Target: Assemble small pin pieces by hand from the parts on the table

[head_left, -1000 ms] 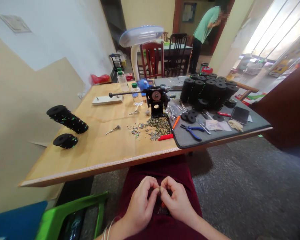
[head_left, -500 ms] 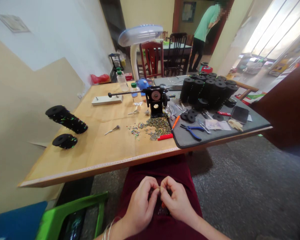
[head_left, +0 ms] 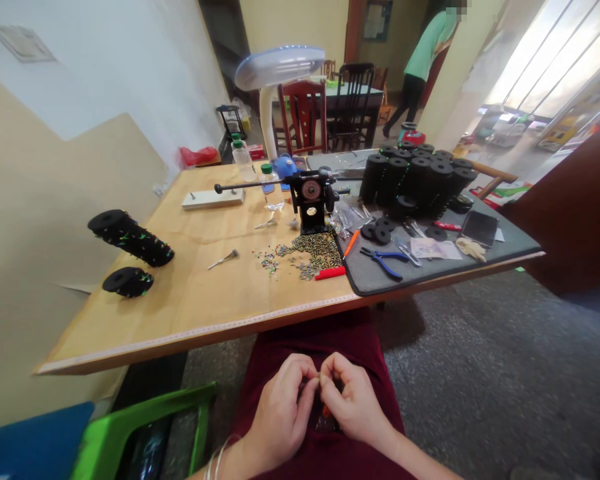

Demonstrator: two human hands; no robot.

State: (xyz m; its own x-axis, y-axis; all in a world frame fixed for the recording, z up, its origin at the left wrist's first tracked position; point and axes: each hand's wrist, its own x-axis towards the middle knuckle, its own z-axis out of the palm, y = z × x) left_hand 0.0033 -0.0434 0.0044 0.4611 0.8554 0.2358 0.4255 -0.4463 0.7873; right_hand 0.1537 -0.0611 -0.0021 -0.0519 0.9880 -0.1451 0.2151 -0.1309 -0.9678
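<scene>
My left hand (head_left: 286,400) and my right hand (head_left: 351,397) meet over my lap, thumb and forefinger of each pinched together, tips touching or nearly so. Whatever lies between the fingertips is too small to make out. A dark clear packet with an orange-red part (head_left: 326,417) rests on the maroon cloth (head_left: 260,387) over my lap, partly behind my right hand. Beyond my hands, on the wooden table, small metallic pieces (head_left: 323,253) lie heaped before a black clamp stand with a dial (head_left: 311,193). A red-handled tool (head_left: 330,273) sits at the heap's near edge.
Black foam rolls (head_left: 420,177) crowd the grey mat (head_left: 375,283), near blue-handled pliers (head_left: 385,261). Two more foam pieces stand at left, including a long roll (head_left: 130,237). A lamp (head_left: 280,67), a bottle (head_left: 273,190) and a green stool (head_left: 145,417) are around. A person (head_left: 425,60) is at the back.
The person at the back has moved to the right and leans behind the pillar. My hands keep nearly the same pose; the view has shifted very slightly.
</scene>
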